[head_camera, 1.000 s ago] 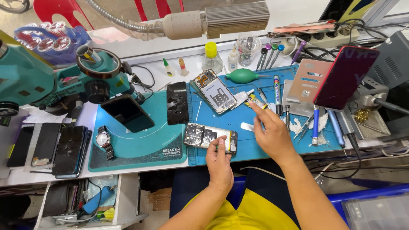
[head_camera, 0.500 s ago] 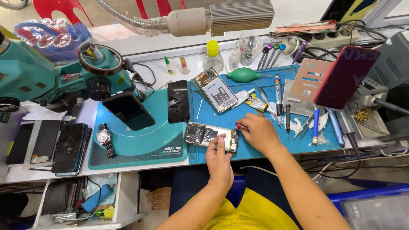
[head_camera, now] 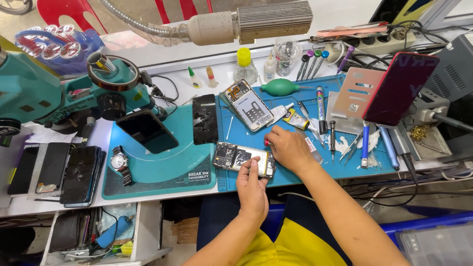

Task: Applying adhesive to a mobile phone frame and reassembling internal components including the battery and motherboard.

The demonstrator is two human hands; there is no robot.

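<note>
The fingers of the left hand (head_camera: 252,188) curl over the near edge of an opened phone (head_camera: 243,158) lying flat on the blue work mat (head_camera: 295,172) just below the middle of the frame, pinning it in place. The right hand (head_camera: 289,149), just right of the phone, has its fingers closed around a small red-tipped tool (head_camera: 266,143) whose end sits at the phone's upper right corner. Another opened phone (head_camera: 248,105) lies tilted above them, and a wristwatch (head_camera: 119,162) rests on the teal mat at left.
</note>
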